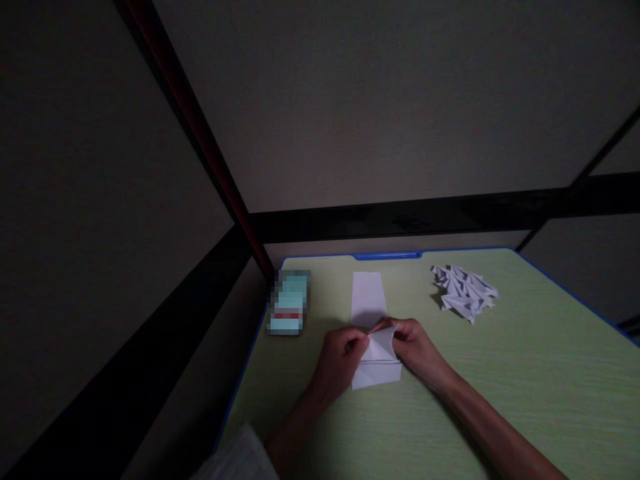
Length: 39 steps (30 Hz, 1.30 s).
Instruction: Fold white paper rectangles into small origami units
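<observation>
Both hands hold a partly folded sheet of white paper (376, 373) over the middle of the table. My left hand (341, 360) pinches its left upper edge between thumb and fingers. On the other side, my right hand (414, 347) grips the raised right corner, its fingertips partly hidden behind the paper. A crease runs across the sheet, and the lower part lies flat towards me. Just beyond my hands lies a flat white paper strip (369, 295); its near end is covered by my fingers and the folded sheet.
A pile of folded white paper pieces (463, 292) sits at the back right of the pale green table (530, 373). At the back left lies a phone-like device (290, 303), its screen blurred out. Blue trim edges the table, and a wall (390, 120) stands close behind.
</observation>
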Each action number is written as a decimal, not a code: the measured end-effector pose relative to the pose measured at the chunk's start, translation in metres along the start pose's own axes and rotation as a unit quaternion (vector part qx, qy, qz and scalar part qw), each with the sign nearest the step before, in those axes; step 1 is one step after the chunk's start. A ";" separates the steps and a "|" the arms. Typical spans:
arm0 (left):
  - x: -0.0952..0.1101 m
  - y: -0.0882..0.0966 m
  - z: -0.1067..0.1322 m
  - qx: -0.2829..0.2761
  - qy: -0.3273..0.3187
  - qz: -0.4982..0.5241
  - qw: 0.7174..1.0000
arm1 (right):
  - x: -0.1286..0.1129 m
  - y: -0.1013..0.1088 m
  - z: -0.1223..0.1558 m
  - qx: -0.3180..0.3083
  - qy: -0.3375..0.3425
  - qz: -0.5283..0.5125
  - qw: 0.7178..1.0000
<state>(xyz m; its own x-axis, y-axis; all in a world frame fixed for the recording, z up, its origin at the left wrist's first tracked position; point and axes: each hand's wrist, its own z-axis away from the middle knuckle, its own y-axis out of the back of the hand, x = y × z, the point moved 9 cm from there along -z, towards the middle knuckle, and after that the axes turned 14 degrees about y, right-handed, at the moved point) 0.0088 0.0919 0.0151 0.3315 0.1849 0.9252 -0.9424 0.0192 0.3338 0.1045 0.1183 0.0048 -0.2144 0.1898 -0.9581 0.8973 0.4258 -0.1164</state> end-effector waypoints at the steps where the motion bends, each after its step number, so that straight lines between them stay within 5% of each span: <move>1: 0.001 0.000 0.000 -0.003 -0.003 -0.002 1.000 | -0.002 0.000 -0.001 -0.005 0.009 0.005 1.000; 6: 0.003 0.001 0.001 0.012 -0.015 -0.011 1.000 | -0.006 0.003 -0.002 -0.005 0.033 0.028 0.999; 13: -0.003 0.004 -0.003 0.053 -0.018 -0.030 0.998 | 0.006 -0.003 0.002 0.025 -0.030 -0.010 0.999; 20: -0.017 -0.005 -0.011 0.009 0.028 0.061 0.998 | 0.008 -0.008 -0.002 0.032 -0.041 -0.035 0.998; 29: -0.033 -0.015 -0.017 -0.054 0.108 0.164 0.979 | 0.002 0.010 -0.001 0.096 -0.008 0.074 0.993; 34: -0.022 -0.029 -0.008 -0.147 0.100 0.203 0.963 | 0.000 0.019 0.004 0.134 0.020 0.132 0.982; 39: -0.023 -0.027 -0.006 -0.113 0.099 0.186 0.971 | -0.010 0.014 0.008 0.104 0.058 0.231 0.966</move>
<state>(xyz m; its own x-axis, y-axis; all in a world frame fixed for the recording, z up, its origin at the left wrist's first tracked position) 0.0264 0.0935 -0.0164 -0.0283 0.4060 0.9134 -0.9883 0.1254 -0.0864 0.1221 0.1158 0.0103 0.1953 0.4203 -0.8861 0.9632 0.0879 0.2539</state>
